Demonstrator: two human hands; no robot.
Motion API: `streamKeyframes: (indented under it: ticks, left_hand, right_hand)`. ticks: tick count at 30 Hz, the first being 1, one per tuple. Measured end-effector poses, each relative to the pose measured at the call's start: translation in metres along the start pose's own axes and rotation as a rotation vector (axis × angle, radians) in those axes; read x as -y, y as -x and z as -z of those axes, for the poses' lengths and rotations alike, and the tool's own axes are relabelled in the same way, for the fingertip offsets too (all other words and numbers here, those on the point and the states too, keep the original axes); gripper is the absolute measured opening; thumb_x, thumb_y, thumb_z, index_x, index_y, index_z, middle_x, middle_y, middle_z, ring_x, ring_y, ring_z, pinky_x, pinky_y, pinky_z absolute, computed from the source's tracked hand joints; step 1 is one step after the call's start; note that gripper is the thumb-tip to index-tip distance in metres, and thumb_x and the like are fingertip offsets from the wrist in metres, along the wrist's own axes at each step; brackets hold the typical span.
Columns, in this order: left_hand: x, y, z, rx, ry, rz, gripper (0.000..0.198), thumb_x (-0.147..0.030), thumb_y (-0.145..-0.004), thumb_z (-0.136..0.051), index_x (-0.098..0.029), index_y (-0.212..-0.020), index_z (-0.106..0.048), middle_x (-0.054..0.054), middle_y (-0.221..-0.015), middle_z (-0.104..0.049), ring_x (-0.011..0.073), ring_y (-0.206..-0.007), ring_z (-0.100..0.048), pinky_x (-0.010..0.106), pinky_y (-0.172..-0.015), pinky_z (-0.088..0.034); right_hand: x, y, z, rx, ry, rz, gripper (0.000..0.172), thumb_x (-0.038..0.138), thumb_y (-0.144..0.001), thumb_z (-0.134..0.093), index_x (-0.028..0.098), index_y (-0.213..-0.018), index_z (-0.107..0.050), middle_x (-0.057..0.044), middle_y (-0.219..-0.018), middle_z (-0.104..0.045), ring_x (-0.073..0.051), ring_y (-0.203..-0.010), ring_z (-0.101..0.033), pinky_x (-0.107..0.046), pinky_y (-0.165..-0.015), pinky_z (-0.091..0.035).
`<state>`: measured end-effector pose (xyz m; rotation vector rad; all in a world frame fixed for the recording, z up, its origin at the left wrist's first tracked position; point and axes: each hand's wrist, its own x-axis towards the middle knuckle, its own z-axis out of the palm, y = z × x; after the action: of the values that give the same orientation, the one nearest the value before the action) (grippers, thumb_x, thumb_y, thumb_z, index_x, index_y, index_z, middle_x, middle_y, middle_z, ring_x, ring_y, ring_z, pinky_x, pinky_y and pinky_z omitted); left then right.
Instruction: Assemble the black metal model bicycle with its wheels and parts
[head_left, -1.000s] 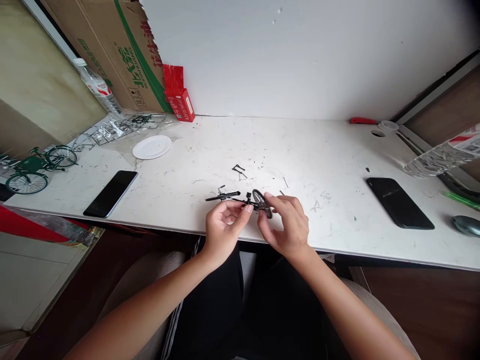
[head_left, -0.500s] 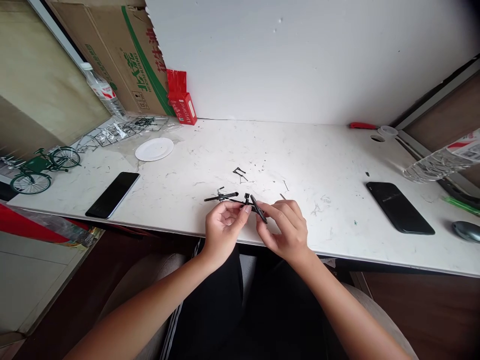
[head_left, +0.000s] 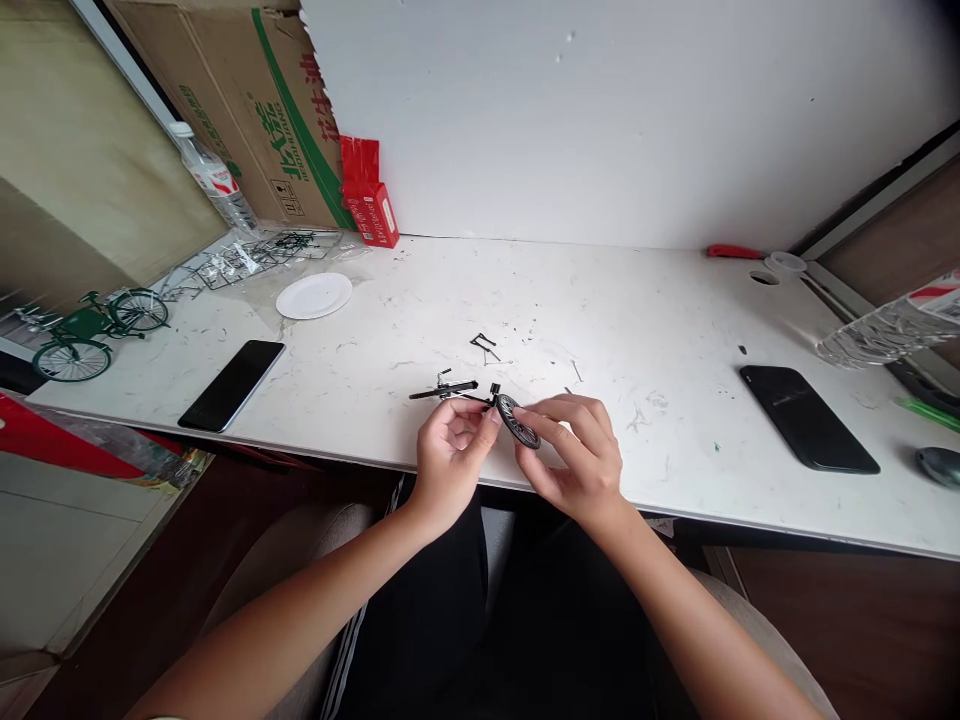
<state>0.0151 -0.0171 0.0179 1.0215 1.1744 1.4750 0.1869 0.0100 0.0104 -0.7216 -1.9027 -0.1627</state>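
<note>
A black model bicycle frame [head_left: 466, 397] is pinched in my left hand [head_left: 453, 450], close to the table's front edge. Its front part with a wheel [head_left: 435, 393] and handlebar [head_left: 444, 377] points left. My right hand [head_left: 576, 452] is closed on a small black spoked wheel [head_left: 518, 421], fingertips at its middle and lower rim. The wheel sits against the right end of the frame; whether it is attached I cannot tell. Beyond my hands lie thin black model parts [head_left: 484, 344] and a thin piece [head_left: 577, 371].
On the left are a finished green model bicycle [head_left: 90, 330], a phone [head_left: 232, 385], a white plate [head_left: 313, 296] and black part sprues [head_left: 262, 255]. A red box [head_left: 373, 215] stands at the back. On the right lie another phone [head_left: 810, 417], a mouse [head_left: 939, 465] and a bottle [head_left: 892, 318].
The wheel in my right hand has turned, so its spoked face now shows instead of its edge. My left hand keeps its hold on the frame. The whole view has shifted slightly.
</note>
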Motion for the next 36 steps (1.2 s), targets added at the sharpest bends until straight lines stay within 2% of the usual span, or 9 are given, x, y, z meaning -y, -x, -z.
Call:
streamKeyframes:
  ticks: [2, 4, 10, 14, 22, 29, 36]
  left_hand:
    - [-0.0012, -0.0003, -0.0006, 0.013, 0.011, 0.008, 0.035, -0.047, -0.089, -0.084, -0.016, -0.095, -0.068, 0.007, -0.089, -0.073, 0.0156, -0.077, -0.068, 0.029, -0.073, -0.057]
    - [-0.0022, -0.0007, -0.0010, 0.026, 0.018, 0.015, 0.034, -0.047, -0.089, -0.084, -0.016, -0.094, -0.068, 0.007, -0.088, -0.074, 0.0153, -0.077, -0.068, 0.029, -0.074, -0.057]
    - [-0.0013, -0.0021, -0.0007, 0.019, 0.038, 0.032, 0.034, -0.046, -0.087, -0.085, -0.017, -0.093, -0.068, 0.005, -0.086, -0.074, 0.0154, -0.075, -0.069, 0.029, -0.074, -0.057]
    - [-0.0008, -0.0027, -0.0002, 0.027, 0.043, 0.033, 0.034, -0.046, -0.088, -0.085, -0.017, -0.093, -0.069, 0.006, -0.086, -0.075, 0.0158, -0.076, -0.070, 0.029, -0.072, -0.056]
    - [-0.0014, -0.0030, 0.0010, 0.027, 0.023, 0.038, 0.034, -0.046, -0.088, -0.084, -0.016, -0.094, -0.069, 0.006, -0.086, -0.075, 0.0153, -0.075, -0.070, 0.029, -0.072, -0.057]
    - [-0.0040, -0.0041, 0.0016, 0.016, 0.031, 0.091, 0.034, -0.046, -0.087, -0.086, -0.016, -0.095, -0.071, 0.006, -0.087, -0.075, 0.0138, -0.072, -0.069, 0.028, -0.070, -0.057]
    - [-0.0019, -0.0045, 0.0019, 0.015, 0.036, 0.085, 0.033, -0.045, -0.088, -0.085, -0.016, -0.096, -0.071, 0.004, -0.085, -0.073, 0.0126, -0.072, -0.067, 0.027, -0.070, -0.057]
  right_hand:
    - [0.0003, -0.0008, 0.0006, 0.033, -0.061, -0.011, 0.044, 0.009, -0.087, -0.076, 0.024, -0.128, -0.069, -0.010, -0.118, -0.080, -0.030, -0.108, -0.074, -0.050, -0.086, -0.065]
    - [0.0004, -0.0010, 0.0012, 0.066, -0.116, -0.017, 0.043, 0.009, -0.089, -0.075, 0.024, -0.129, -0.067, -0.011, -0.123, -0.080, -0.032, -0.115, -0.075, -0.052, -0.090, -0.066]
    - [-0.0009, 0.0022, 0.0015, 0.109, -0.157, -0.032, 0.047, 0.008, -0.093, -0.076, 0.022, -0.136, -0.064, -0.014, -0.122, -0.080, -0.027, -0.104, -0.078, -0.044, -0.081, -0.067]
    - [-0.0017, 0.0030, 0.0019, 0.122, -0.170, -0.029, 0.051, 0.007, -0.095, -0.075, 0.024, -0.141, -0.063, -0.013, -0.123, -0.081, -0.027, -0.103, -0.079, -0.044, -0.081, -0.067]
    - [-0.0025, -0.0014, 0.0030, 0.103, -0.226, -0.037, 0.051, 0.004, -0.093, -0.075, 0.023, -0.139, -0.067, -0.013, -0.121, -0.081, -0.026, -0.102, -0.079, -0.044, -0.081, -0.067]
    - [-0.0047, 0.0010, 0.0029, 0.056, -0.182, -0.149, 0.041, 0.008, -0.093, -0.077, 0.026, -0.130, -0.072, -0.008, -0.110, -0.083, -0.025, -0.092, -0.078, -0.043, -0.078, -0.065]
    - [-0.0045, 0.0015, 0.0022, 0.046, -0.129, -0.102, 0.046, 0.007, -0.092, -0.079, 0.026, -0.133, -0.071, -0.006, -0.105, -0.082, -0.023, -0.089, -0.075, -0.041, -0.077, -0.062]
